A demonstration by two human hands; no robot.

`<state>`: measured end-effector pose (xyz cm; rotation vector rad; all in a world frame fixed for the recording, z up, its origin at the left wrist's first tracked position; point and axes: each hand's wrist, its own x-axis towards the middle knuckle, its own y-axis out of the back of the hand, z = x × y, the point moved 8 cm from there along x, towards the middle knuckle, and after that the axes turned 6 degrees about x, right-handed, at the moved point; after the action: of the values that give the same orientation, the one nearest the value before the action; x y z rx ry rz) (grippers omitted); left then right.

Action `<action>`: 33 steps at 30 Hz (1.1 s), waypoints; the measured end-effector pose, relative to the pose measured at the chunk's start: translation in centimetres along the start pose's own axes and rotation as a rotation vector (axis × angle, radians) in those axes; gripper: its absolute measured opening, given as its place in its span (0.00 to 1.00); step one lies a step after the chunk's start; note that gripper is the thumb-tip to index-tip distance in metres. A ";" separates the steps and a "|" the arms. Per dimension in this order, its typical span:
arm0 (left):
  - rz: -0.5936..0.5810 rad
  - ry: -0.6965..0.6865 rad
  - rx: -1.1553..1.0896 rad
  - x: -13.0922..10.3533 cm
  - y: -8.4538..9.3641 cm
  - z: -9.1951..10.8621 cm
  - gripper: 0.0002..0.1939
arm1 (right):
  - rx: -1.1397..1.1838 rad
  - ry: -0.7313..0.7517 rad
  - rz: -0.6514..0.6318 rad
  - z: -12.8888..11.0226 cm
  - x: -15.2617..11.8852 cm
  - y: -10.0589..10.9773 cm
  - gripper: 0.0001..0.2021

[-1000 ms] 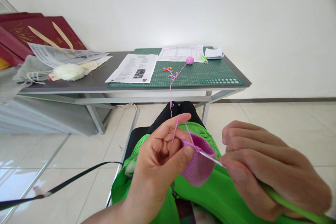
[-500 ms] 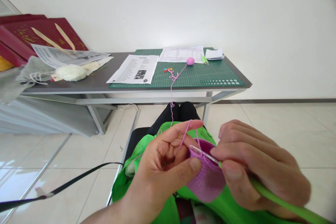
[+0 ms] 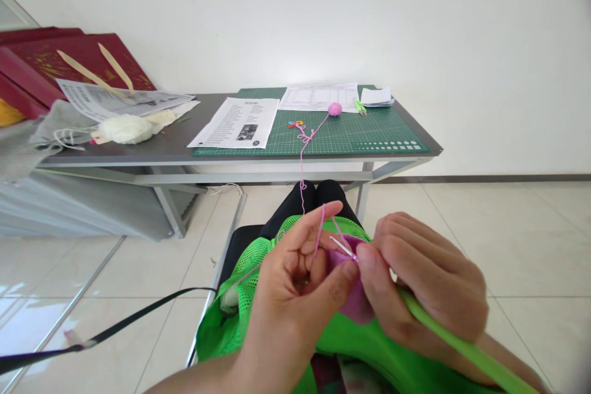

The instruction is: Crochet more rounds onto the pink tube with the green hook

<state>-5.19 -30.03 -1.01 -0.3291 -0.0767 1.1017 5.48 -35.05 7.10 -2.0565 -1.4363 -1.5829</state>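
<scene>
My left hand (image 3: 300,277) pinches the edge of a pink crochet piece (image 3: 357,305) between thumb and fingers. Over its raised index finger runs a strand of pink yarn (image 3: 320,231), going down to the work. My right hand (image 3: 425,277) grips a crochet hook (image 3: 455,338) with a green handle and a thin metal shaft. The hook's tip points up and left, just past the upper edge of the piece, close to the left fingers. Both hands hide part of the crochet piece.
A pink yarn ball (image 3: 335,109) sits on the green cutting mat (image 3: 392,129), its strand trailing off the table's front edge. Colourful stitch markers (image 3: 295,124), green-handled snips (image 3: 360,107) and a printed sheet (image 3: 237,123) lie nearby. White yarn (image 3: 125,128) rests at left.
My right hand has moved left and closer to my left hand, covering more of the hook's shaft and the piece. The left index finger has shifted slightly left and up.
</scene>
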 end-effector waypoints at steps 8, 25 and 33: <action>0.233 -0.074 -0.012 0.0 0.6 0.0 0.25 | -0.048 0.201 0.271 1.4 -2.5 -1.2 0.15; -0.052 0.057 -0.123 0.4 -0.4 -0.6 0.24 | 0.027 0.074 -0.024 0.8 0.1 -0.4 0.20; 0.248 -0.145 0.042 -0.1 0.6 0.4 0.28 | -0.101 0.124 0.161 1.2 -1.1 -1.5 0.20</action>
<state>-5.83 -29.78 -0.84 -0.2246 -0.1436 1.3708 5.13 -34.14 5.07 -2.0300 -1.1410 -1.7141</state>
